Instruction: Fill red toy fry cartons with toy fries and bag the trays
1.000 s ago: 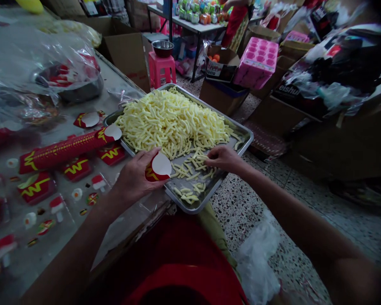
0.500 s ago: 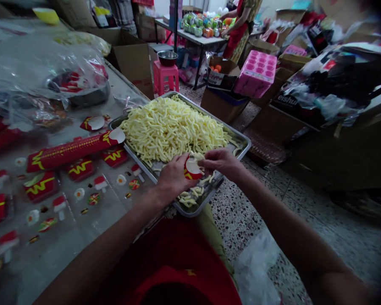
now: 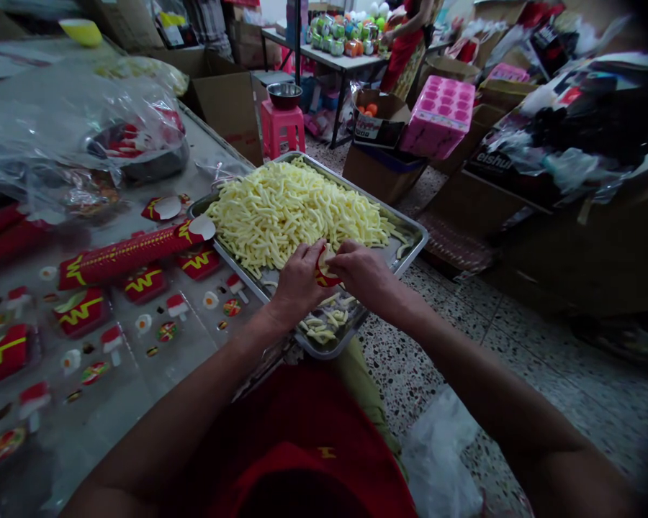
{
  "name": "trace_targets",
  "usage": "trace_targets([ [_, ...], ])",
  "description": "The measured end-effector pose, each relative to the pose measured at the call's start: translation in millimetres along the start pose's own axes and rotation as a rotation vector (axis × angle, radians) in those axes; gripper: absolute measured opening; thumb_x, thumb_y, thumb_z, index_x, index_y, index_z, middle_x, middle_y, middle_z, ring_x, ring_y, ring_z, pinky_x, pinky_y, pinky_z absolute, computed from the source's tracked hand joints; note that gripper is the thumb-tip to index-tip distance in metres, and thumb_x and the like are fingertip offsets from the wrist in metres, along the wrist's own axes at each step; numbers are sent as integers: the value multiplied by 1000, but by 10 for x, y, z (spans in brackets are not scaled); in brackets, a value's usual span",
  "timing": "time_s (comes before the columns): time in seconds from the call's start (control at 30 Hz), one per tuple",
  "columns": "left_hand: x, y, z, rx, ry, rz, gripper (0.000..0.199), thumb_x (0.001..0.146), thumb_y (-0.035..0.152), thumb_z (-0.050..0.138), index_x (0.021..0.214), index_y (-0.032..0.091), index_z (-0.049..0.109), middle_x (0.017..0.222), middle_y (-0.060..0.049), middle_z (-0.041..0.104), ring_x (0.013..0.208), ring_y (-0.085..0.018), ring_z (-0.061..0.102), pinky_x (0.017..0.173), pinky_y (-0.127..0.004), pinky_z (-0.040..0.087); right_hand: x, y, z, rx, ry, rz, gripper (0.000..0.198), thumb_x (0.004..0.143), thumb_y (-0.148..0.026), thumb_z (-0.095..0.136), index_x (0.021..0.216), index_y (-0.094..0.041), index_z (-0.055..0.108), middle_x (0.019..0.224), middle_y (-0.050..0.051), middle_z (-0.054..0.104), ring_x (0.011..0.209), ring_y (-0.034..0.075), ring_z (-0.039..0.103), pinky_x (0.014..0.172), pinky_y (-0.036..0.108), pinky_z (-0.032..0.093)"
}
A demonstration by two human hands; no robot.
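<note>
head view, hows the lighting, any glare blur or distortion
Head view: dim overall, the top-right corner nearly black; head view: the pale sticks stand out brightly, and highlights streak the clear plastic at left; head view: the red-and-white piece at lower left looks soft, and the right forearm seems stretched towards the corner.

dk red apron/top (image 3: 297, 410) w/ small yel mark (image 3: 327, 452) in front, olive-grn trousers (image 3: 364, 388), both forearms (image 3: 205, 403) bare.
</note>
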State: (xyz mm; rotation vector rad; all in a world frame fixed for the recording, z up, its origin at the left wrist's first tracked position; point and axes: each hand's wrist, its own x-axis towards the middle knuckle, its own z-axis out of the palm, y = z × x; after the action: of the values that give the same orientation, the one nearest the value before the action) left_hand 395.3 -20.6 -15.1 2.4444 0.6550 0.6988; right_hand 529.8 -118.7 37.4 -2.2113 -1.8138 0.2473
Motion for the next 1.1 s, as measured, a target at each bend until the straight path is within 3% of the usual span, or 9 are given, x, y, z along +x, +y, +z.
trace_targets([
  [0.2,226,-31,-152,5,93,-8,77,69,16,83,142,16,58,127,-12,66,120,-30,64,111,-42,53,394,-75,-77,112,156,100,19,92,-22,68,96,-17,85,83,4,74,76,16,61,72,30,39],
  [0.33,492,-135,-385,-4,180,89,82,68,18,85,145,18,56,129,-9,64,123,-30,62,115,-45,50,652,-185,-361,145,48,-118,19,87,-9,62,85,-14,80,78,2,68,75,14,57,72,28,40],
  [0.4,547,-186,-448,-34,232,134,85,65,21,88,144,22,57,130,-8,65,122,-30,62,114,-45,51,710,-218,-438,238,68,-209,19,82,-4,63,86,-15,78,81,0,68,77,13,57,74,27,42],
  [0.53,518,-239,-398,-97,303,151,85,59,22,91,138,21,60,123,-8,68,115,-31,66,108,-45,55,734,-259,-355,359,310,-151,19,75,-2,68,87,-17,69,81,-1,66,77,16,58,72,28,46],
  [0.63,469,-264,-329,-125,281,108,80,60,22,91,135,19,62,123,-9,69,114,-30,67,106,-44,56,668,-186,-271,401,345,-161,25,76,0,64,93,-18,67,84,0,68,79,16,61,73,29,49],
  [0.73,441,-327,-340,-135,191,71,83,65,25,92,141,20,59,133,-11,67,123,-30,64,112,-43,52,461,78,-233,391,357,-81,17,80,-10,72,95,-19,73,88,1,73,81,17,64,75,30,51],
  [0.87,423,-433,-419,-110,124,12,91,63,28,95,146,19,57,136,-11,66,126,-31,63,115,-45,49,81,478,-26,235,235,123,11,82,-25,81,92,-22,82,85,3,77,75,18,67,75,32,50],
  [1.0,373,-428,-469,-107,85,22,95,64,29,97,148,18,55,140,-12,64,129,-32,61,117,-44,47,-57,534,264,23,78,82,22,84,-30,82,104,-23,85,103,8,81,97,25,69,86,35,49],
  [1.1,294,-388,-495,-94,25,57,97,64,30,97,150,18,53,141,-13,64,130,-32,61,118,-44,47,3,422,358,-157,-15,70,17,91,-26,71,99,-23,86,103,8,81,105,27,66,91,36,45],
])
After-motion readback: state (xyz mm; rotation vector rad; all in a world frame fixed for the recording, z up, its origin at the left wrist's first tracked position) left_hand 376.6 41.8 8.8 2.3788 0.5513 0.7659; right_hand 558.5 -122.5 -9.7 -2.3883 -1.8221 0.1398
